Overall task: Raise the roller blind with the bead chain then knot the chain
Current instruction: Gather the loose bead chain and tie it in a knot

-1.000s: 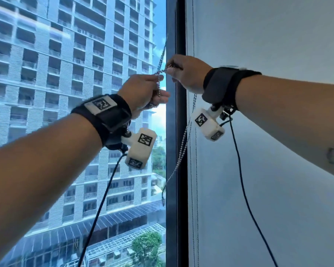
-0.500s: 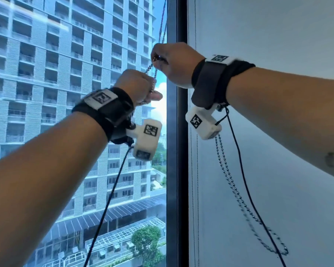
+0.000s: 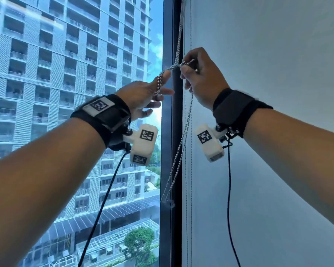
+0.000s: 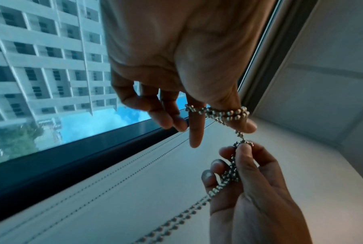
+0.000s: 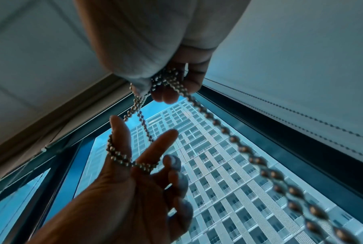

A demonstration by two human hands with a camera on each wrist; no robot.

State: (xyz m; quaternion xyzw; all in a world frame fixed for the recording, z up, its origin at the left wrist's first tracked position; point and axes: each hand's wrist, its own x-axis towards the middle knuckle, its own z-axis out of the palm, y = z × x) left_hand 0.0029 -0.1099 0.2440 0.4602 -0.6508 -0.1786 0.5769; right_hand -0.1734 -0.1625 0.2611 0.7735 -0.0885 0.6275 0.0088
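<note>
1. Left hand point(image 3: 143, 95): fingers spread and mostly straight, silver metal bead chain point(image 3: 178, 151) looped round index finger and thumb.
2. Chain hangs by the dark window frame point(image 3: 167, 132).
3. Right hand point(image 3: 202, 78): fingers curled, pinching chain bunch beside white roller blind point(image 3: 268, 64).

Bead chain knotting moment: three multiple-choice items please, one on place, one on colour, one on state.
1. Where is the bead chain wound?
A. round the left hand's thumb and index finger
B. round the right wrist
C. round a hook

2. What colour is the chain?
A. red
B. silver
C. black

3. How is the right hand?
A. flat on the blind
B. hanging idle
C. pinching the chain

Key: 1 A, the left wrist view shows loops round two digits of the left hand; 2 B, the beads are shiny metal; 3 C, thumb and fingers close on it.
</note>
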